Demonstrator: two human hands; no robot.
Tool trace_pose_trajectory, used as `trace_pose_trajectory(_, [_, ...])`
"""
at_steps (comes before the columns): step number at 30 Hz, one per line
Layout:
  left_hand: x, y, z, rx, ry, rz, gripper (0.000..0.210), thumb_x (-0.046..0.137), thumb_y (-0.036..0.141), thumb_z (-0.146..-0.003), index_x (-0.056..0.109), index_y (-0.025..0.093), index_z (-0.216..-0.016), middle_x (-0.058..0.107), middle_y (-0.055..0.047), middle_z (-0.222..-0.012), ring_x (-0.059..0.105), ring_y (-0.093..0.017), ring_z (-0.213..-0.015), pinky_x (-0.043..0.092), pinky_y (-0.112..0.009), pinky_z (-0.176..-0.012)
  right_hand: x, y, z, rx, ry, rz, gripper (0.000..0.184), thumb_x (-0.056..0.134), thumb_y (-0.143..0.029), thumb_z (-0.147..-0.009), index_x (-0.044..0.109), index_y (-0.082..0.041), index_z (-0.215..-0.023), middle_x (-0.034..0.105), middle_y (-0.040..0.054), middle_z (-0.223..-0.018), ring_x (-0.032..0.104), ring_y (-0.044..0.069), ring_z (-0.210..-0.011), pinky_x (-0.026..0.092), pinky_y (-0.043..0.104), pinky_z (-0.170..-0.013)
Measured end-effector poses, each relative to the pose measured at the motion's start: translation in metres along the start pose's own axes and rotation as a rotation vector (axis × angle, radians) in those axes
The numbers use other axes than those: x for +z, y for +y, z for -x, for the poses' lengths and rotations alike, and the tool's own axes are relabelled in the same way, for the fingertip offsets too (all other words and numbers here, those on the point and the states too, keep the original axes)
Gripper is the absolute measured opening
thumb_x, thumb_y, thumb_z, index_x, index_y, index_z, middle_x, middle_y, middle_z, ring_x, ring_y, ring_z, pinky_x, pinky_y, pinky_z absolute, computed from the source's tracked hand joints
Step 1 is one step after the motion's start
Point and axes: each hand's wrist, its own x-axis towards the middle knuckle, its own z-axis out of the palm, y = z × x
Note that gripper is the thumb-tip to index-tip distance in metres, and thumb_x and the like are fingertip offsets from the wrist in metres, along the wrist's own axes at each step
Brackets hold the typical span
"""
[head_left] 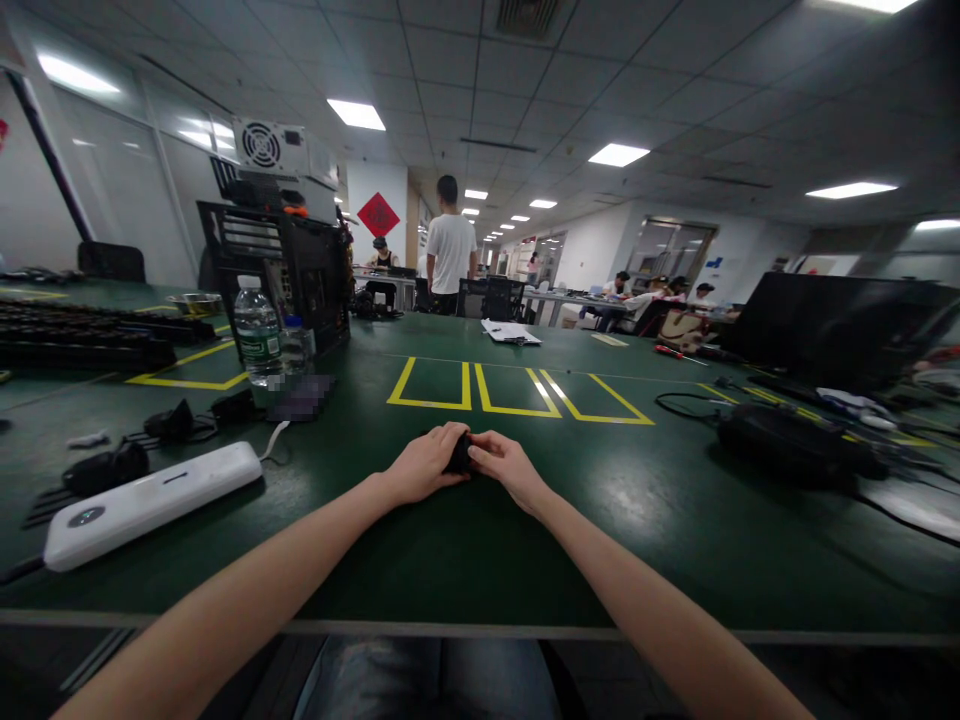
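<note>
Both my hands meet over the green tabletop [465, 560], around a small black object [459, 455] whose kind I cannot make out. My left hand [426, 462] wraps its fingers over the object's left side and top. From the right, my right hand [504, 462] pinches it between thumb and fingers. Much of the object is hidden behind the fingers. Just beyond my hands, yellow tape [435, 404] outlines several shapes on the table.
At left lie a white power strip [157, 505], black adapters [109, 468], a water bottle [257, 335] and an open computer case [281, 270]. A black pouch [787, 443] with cables and a dark monitor [840, 325] stand right. A clipboard [511, 332] lies farther back; people [451, 245] are beyond.
</note>
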Motion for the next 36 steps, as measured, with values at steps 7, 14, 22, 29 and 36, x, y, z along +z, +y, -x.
trace_pose_trajectory(7, [0.002,0.002,0.0,0.025,-0.003,0.003,0.058,0.057,0.041,-0.071,0.027,0.022,-0.117,0.042,-0.007,-0.115,0.047,-0.022,-0.1,0.039,-0.036,-0.083,-0.004,0.006,-0.004,0.108,0.036,-0.028,0.039,0.064,-0.032,-0.062,0.053,-0.016,-0.095,0.058,0.0051,-0.092,0.056,0.014,-0.083,0.045,0.031,-0.078])
trace_pose_trajectory(14, [0.001,0.001,0.001,0.017,-0.002,-0.027,0.056,0.056,0.04,-0.072,0.027,0.021,-0.116,0.042,-0.008,-0.115,0.047,-0.023,-0.098,0.041,-0.036,-0.081,-0.003,0.0,0.0,-0.03,-0.037,0.069,0.032,0.063,-0.028,-0.063,0.054,-0.015,-0.092,0.059,0.0037,-0.094,0.057,0.016,-0.088,0.043,0.033,-0.083])
trace_pose_trajectory(22, [0.0,0.0,0.002,0.022,0.01,-0.014,0.056,0.055,0.04,-0.072,0.027,0.02,-0.116,0.043,-0.008,-0.113,0.048,-0.023,-0.098,0.042,-0.036,-0.08,0.0,-0.004,0.004,-0.07,-0.054,0.056,0.035,0.066,-0.024,-0.059,0.051,-0.017,-0.089,0.057,0.0026,-0.094,0.056,0.015,-0.088,0.042,0.033,-0.083])
trace_pose_trajectory(29, [0.003,-0.001,0.002,0.035,0.036,-0.02,0.056,0.056,0.04,-0.071,0.028,0.02,-0.115,0.044,-0.008,-0.11,0.048,-0.022,-0.097,0.042,-0.036,-0.08,0.0,-0.001,-0.001,-0.067,-0.014,0.067,0.028,0.062,-0.027,-0.065,0.052,-0.016,-0.088,0.057,0.0022,-0.09,0.055,0.013,-0.082,0.042,0.031,-0.081])
trace_pose_trajectory(36, [0.002,0.0,0.003,0.047,0.033,-0.019,0.056,0.056,0.039,-0.071,0.027,0.021,-0.116,0.043,-0.008,-0.112,0.048,-0.023,-0.097,0.042,-0.037,-0.08,-0.005,0.004,-0.004,-0.062,-0.073,0.111,0.03,0.062,-0.03,-0.065,0.051,-0.017,-0.09,0.056,0.0027,-0.091,0.056,0.016,-0.085,0.043,0.033,-0.078])
